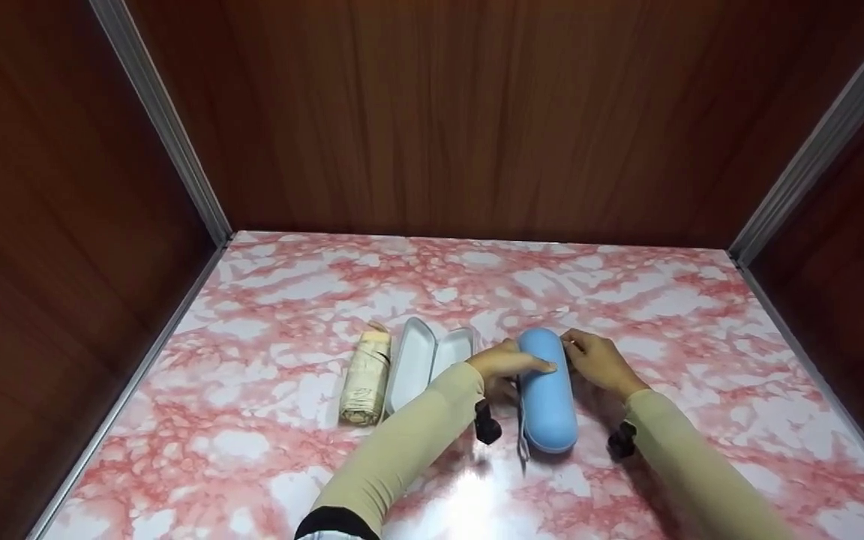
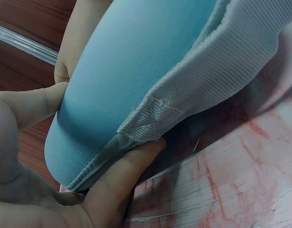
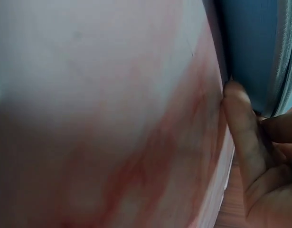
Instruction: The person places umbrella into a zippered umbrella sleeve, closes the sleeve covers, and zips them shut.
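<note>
A blue zippered glasses case [image 1: 550,409] lies lengthwise on the table, a pale woven strap [image 2: 231,66] along its left side. My left hand [image 1: 508,361] grips it near the far end, thumb on top and fingers low on the left side. At the far right end, my right hand [image 1: 601,364] has its bent fingers against the case by the zipper [image 3: 282,61]. One fingertip touches the lower side in the right wrist view; whether a zipper pull is between finger and thumb is hidden.
Left of the blue case, a pale grey glasses case [image 1: 412,360] lies open, partly behind my left arm. Beside it is a cream folded umbrella [image 1: 365,379] with dark markings. Brown wood panels [image 1: 439,120] wall the back and sides of the marbled table [image 1: 252,442].
</note>
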The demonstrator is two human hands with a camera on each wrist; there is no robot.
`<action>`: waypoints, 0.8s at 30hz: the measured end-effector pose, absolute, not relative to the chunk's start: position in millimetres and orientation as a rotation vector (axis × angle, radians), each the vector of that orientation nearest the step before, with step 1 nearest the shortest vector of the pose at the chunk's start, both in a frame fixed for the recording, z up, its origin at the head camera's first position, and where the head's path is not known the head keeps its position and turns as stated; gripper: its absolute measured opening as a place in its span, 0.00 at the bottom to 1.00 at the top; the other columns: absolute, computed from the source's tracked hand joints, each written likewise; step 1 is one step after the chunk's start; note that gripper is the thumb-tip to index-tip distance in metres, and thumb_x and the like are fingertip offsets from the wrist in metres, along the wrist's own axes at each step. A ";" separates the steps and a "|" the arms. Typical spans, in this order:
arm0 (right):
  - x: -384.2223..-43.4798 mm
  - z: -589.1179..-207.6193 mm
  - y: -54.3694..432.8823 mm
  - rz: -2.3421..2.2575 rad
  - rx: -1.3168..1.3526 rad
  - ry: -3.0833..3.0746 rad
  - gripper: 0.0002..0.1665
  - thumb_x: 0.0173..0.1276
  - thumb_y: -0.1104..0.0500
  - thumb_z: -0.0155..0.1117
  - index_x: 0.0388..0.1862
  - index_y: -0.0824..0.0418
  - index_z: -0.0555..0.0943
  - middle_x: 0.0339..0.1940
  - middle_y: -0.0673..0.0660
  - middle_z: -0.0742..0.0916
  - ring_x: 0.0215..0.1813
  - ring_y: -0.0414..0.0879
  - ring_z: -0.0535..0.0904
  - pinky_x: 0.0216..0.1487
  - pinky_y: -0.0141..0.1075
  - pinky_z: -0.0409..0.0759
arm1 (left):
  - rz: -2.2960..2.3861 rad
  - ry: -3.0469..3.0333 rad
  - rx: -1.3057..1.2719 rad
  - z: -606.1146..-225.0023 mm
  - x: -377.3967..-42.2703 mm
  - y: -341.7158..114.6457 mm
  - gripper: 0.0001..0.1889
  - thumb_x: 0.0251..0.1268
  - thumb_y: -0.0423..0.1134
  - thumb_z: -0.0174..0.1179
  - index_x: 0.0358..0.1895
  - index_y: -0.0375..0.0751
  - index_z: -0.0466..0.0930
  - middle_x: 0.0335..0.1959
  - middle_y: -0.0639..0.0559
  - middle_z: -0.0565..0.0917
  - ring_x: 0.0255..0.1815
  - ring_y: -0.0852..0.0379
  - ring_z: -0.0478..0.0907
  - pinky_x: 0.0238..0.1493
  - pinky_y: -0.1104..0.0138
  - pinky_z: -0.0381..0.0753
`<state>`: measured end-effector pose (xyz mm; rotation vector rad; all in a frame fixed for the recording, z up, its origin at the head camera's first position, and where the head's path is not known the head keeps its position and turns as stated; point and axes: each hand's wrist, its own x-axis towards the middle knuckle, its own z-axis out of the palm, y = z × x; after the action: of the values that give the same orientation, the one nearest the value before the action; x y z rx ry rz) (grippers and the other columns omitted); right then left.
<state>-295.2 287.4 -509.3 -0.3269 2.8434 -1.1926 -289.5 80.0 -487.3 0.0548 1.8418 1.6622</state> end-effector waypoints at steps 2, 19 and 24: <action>-295.6 -510.3 289.1 -1.191 -0.323 2.843 0.12 0.81 0.62 0.49 0.47 0.63 0.81 0.38 0.58 0.86 0.38 0.49 0.84 0.40 0.44 0.83 | 1.652 1.844 0.072 -487.9 -290.4 80.7 0.37 0.57 0.45 0.73 0.66 0.37 0.67 0.50 0.41 0.77 0.51 0.41 0.78 0.45 0.44 0.82; -293.5 -510.9 280.8 -1.011 -0.362 3.062 0.10 0.76 0.63 0.52 0.41 0.64 0.81 0.22 0.53 0.81 0.24 0.45 0.73 0.28 0.39 0.72 | 1.655 1.833 0.084 -488.0 -289.6 79.3 0.37 0.57 0.44 0.73 0.68 0.35 0.67 0.54 0.40 0.77 0.56 0.40 0.76 0.48 0.43 0.81; -292.1 -511.4 278.9 -0.931 -0.475 3.193 0.10 0.73 0.65 0.55 0.40 0.67 0.83 0.29 0.59 0.85 0.30 0.52 0.80 0.34 0.47 0.78 | 1.668 1.822 0.065 -488.4 -289.9 79.6 0.37 0.57 0.43 0.72 0.68 0.36 0.66 0.54 0.41 0.76 0.55 0.39 0.76 0.48 0.42 0.81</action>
<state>-292.1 278.9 -511.4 -0.4746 3.1929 -0.9311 -289.9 79.6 -488.4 0.0653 1.8220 1.6682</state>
